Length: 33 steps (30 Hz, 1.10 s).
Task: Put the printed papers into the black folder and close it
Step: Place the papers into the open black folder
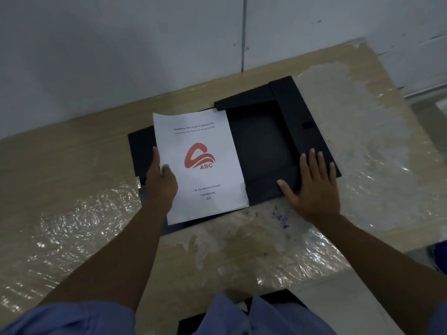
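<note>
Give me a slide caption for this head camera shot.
Left hand holds papers over the open black folder; right hand presses it flat on the table.

A pale wood-grain worktop (79, 165) stands against a grey wall, covered in crinkled clear plastic film (79, 226). The open black folder (271, 141) lies flat on it, near the far edge

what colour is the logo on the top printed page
Orange-red, with "ABC" lettering in the same colour; the logo shows clearly in the head view on the white printed papers.
</note>
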### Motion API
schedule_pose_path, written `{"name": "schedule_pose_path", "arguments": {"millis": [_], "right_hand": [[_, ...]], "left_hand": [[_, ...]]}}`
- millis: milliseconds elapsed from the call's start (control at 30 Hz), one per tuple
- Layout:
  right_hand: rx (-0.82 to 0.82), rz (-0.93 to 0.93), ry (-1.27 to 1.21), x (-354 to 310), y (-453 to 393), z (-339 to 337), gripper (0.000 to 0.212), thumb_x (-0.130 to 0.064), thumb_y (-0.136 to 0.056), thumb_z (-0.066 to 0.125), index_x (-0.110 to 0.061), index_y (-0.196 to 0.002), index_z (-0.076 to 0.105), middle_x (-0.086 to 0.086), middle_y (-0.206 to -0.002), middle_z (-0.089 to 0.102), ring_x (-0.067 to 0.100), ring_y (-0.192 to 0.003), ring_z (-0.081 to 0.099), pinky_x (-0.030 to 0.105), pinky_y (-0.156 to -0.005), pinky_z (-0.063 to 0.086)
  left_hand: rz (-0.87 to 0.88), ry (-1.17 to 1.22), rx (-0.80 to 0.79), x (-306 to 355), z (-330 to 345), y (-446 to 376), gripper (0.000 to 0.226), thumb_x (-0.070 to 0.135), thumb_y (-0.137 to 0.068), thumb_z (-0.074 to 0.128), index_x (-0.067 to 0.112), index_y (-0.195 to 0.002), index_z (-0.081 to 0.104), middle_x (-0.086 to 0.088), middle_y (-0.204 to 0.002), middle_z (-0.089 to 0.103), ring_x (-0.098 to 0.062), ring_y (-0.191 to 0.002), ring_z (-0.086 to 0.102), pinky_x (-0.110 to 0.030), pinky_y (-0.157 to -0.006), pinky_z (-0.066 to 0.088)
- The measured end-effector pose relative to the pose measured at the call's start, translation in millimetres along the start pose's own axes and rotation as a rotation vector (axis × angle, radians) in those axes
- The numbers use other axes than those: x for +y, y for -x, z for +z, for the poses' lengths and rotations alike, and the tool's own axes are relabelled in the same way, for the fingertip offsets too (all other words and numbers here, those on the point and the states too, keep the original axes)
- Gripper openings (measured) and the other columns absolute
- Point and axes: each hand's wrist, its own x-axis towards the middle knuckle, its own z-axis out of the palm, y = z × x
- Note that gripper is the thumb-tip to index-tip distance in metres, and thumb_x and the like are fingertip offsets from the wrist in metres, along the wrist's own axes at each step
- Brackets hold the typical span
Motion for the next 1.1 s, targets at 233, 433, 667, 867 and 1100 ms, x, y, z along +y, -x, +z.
{"name": "schedule_pose_path", "arguments": {"millis": [233, 433, 667, 867, 1100], "right_hand": [[-0.051, -0.05, 0.012, 11, 1, -1, 0.122, -0.095, -0.081, 0.027, -0.003, -0.161, 0.02, 0.015, -0.172, 0.018, 0.028, -0.161, 0.013, 0.054, -0.131, 0.012], [-0.103, -0.07, 0.025, 14, 0, 0, 0.134, -0.101, -0.073, 0.029, -0.003, -0.162, 0.013, 0.015, -0.174, 0.011, 0.028, -0.162, 0.008, 0.053, -0.131, 0.012], [-0.121, -0.068, 0.011, 13, -1, -3, 0.133, -0.101, -0.073, 0.029, -0.003, -0.162, 0.015, 0.015, -0.173, 0.012, 0.028, -0.162, 0.009, 0.053, -0.131, 0.014], [-0.087, -0.162, 0.002, 36, -4, -7, 0.121, -0.094, -0.081, 0.034, -0.002, -0.159, 0.028, 0.015, -0.171, 0.024, 0.028, -0.159, 0.022, 0.049, -0.13, 0.02], [-0.073, -0.143, -0.012, 32, -1, -2, 0.117, -0.089, -0.085, 0.036, 0.001, -0.159, 0.025, 0.018, -0.171, 0.022, 0.03, -0.16, 0.02, 0.051, -0.13, 0.02]], "left_hand": [[-0.053, 0.063, 0.038, 11, 17, 2, 0.059, 0.021, -0.109, 0.033, 0.042, -0.162, 0.018, -0.007, -0.151, 0.054, -0.025, -0.115, 0.061, -0.043, -0.098, 0.054], [-0.077, 0.114, -0.013, 20, 38, 19, 0.06, 0.017, -0.109, 0.036, 0.038, -0.163, 0.02, -0.008, -0.145, 0.057, -0.013, -0.099, 0.061, -0.034, -0.09, 0.05], [-0.042, 0.189, -0.082, 49, 85, 45, 0.06, 0.013, -0.109, 0.039, 0.035, -0.163, 0.022, -0.008, -0.152, 0.054, -0.014, -0.116, 0.059, -0.024, -0.087, 0.054], [-0.07, 0.233, -0.159, 79, 125, 55, 0.062, 0.009, -0.108, 0.041, 0.035, -0.162, 0.025, -0.007, -0.152, 0.055, -0.023, -0.124, 0.063, -0.029, -0.094, 0.052], [-0.078, 0.237, -0.125, 98, 157, 66, 0.061, 0.008, -0.109, 0.039, 0.035, -0.162, 0.025, -0.008, -0.15, 0.056, -0.021, -0.121, 0.064, -0.031, -0.096, 0.05]]}}
